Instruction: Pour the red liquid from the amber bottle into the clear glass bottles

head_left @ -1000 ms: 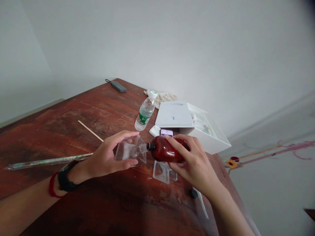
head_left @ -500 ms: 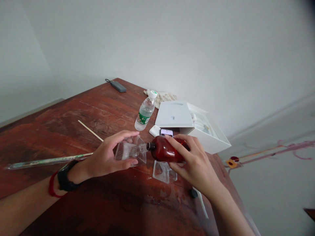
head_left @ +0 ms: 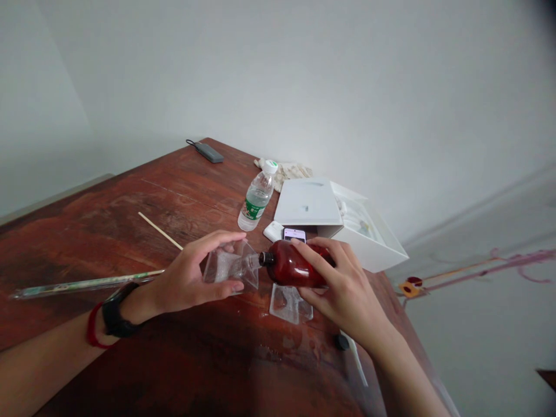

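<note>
My left hand [head_left: 191, 278] grips a small clear plastic container [head_left: 230, 266], held tilted just above the wooden table [head_left: 130, 231]. My right hand [head_left: 343, 289] is wrapped round a dark red-brown bottle [head_left: 291, 265] lying on its side, its open black neck touching the container's funnel-like mouth. A second clear plastic piece [head_left: 289, 304] lies flat on the table under the bottle. A small black cap [head_left: 341, 341] sits near my right wrist.
A water bottle [head_left: 256, 197] stands behind the hands. An open white box [head_left: 339, 220] sits at the right edge, with a phone [head_left: 294, 234] and a small white object beside it. A long clear tube [head_left: 82, 285], a thin wooden stick [head_left: 158, 230], a grey device [head_left: 208, 152] and a cloth [head_left: 291, 171] lie around.
</note>
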A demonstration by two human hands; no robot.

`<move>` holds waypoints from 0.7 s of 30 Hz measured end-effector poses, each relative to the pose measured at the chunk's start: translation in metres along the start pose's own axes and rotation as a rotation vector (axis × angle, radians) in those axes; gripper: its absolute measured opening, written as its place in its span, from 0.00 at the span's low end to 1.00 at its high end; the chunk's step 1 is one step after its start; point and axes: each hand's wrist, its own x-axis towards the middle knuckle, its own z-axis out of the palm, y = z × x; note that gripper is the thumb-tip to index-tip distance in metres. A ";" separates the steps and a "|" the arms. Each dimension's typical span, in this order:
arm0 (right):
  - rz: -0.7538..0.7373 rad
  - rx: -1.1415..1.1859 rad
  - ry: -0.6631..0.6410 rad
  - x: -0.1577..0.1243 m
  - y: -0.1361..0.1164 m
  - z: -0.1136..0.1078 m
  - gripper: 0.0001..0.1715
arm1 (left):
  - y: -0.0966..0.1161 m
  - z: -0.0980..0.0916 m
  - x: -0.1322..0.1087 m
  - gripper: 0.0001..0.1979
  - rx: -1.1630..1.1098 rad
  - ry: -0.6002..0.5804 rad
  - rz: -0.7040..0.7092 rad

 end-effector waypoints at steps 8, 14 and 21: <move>-0.002 0.007 -0.006 0.000 -0.001 -0.001 0.44 | -0.002 0.001 -0.001 0.33 0.009 -0.004 0.030; 0.000 0.013 -0.003 0.000 -0.001 -0.002 0.43 | -0.003 0.000 -0.001 0.33 0.008 -0.005 0.024; 0.001 -0.002 -0.009 0.000 -0.002 -0.002 0.44 | -0.003 0.001 0.000 0.34 -0.001 -0.009 0.028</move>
